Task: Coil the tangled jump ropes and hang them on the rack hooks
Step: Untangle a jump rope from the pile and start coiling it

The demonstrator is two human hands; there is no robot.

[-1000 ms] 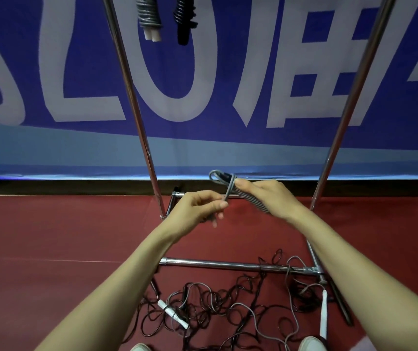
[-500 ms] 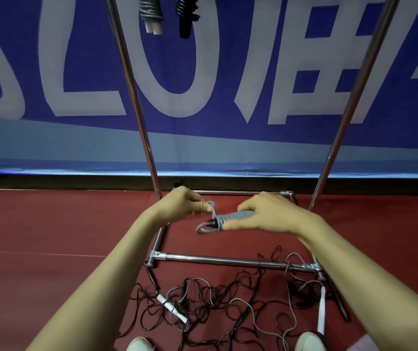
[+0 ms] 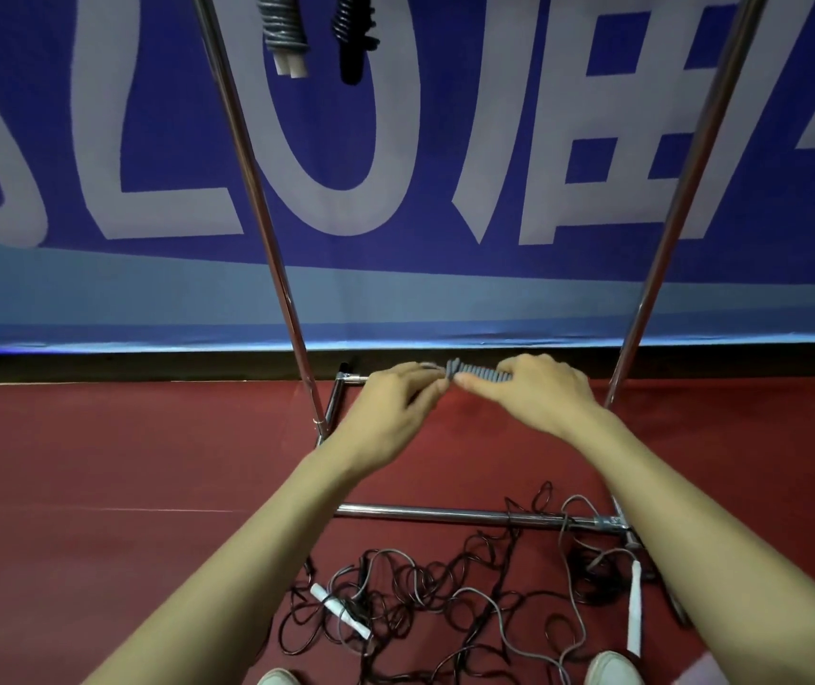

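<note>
**Grey bundle held at rack base**

Right hand (image 3: 534, 398) was curled round a wound grey jump rope (image 3: 477, 375), the bundle lying level above the rack's rear foot bar. Left hand (image 3: 395, 402) pinched the bundle's left end, fingertips closed on the cord. Tangled ropes (image 3: 445, 590), dark and grey, lay on the red floor (image 3: 99, 462) by the rack's front bar (image 3: 420, 512), white handles (image 3: 341, 610) among them. Up top, beside the left upright (image 3: 257, 190), hung a grey coil (image 3: 283, 27) and a black coil (image 3: 353, 32). Blue banner (image 3: 445, 116) behind.
</note>
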